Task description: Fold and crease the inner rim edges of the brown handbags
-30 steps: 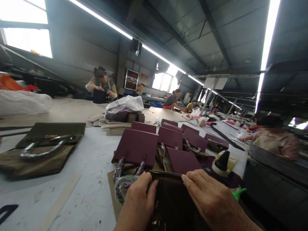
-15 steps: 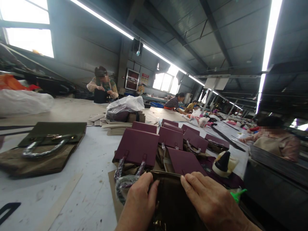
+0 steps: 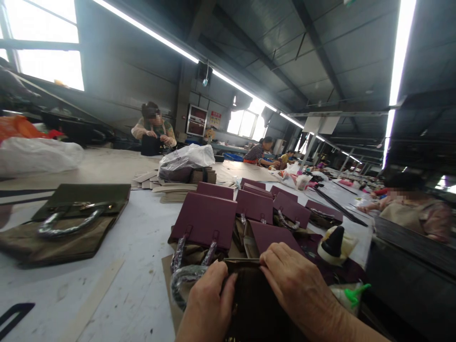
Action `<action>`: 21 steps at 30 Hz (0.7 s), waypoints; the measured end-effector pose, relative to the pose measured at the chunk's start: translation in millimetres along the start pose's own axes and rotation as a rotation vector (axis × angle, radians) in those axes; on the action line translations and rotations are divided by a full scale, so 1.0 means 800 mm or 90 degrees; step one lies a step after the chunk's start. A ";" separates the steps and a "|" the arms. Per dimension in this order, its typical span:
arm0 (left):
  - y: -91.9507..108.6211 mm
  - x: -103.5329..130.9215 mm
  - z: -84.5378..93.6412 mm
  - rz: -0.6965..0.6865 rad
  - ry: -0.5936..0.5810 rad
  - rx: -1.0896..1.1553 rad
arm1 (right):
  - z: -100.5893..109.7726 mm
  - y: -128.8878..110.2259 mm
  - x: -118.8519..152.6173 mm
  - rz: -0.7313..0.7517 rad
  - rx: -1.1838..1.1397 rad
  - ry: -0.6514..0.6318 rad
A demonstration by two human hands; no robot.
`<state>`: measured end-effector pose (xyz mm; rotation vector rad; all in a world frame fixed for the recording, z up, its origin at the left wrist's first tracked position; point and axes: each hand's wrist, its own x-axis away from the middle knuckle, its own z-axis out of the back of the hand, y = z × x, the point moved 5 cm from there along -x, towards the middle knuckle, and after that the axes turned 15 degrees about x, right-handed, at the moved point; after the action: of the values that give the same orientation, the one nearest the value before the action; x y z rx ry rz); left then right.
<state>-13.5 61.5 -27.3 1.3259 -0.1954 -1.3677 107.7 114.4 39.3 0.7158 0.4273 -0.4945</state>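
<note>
Left hand (image 3: pixel 210 297) and right hand (image 3: pixel 294 278) pinch a dark handbag (image 3: pixel 258 299) by its top edge, the lower part cut off.

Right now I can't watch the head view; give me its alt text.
The left hand and right hand hold the top edge of a dark brown handbag. Just beyond are several maroon handbags, some with plastic-wrapped handles; an olive handbag lies to the left on the white tabletop. Co-workers are farther back.
</note>
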 end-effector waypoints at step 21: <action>-0.002 0.002 0.000 0.015 -0.009 0.049 | -0.003 -0.025 -0.012 0.021 -0.100 0.005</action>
<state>-13.9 60.6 -29.2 1.3739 -0.2746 -1.3606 88.3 105.7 32.9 0.5719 0.4553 -0.4220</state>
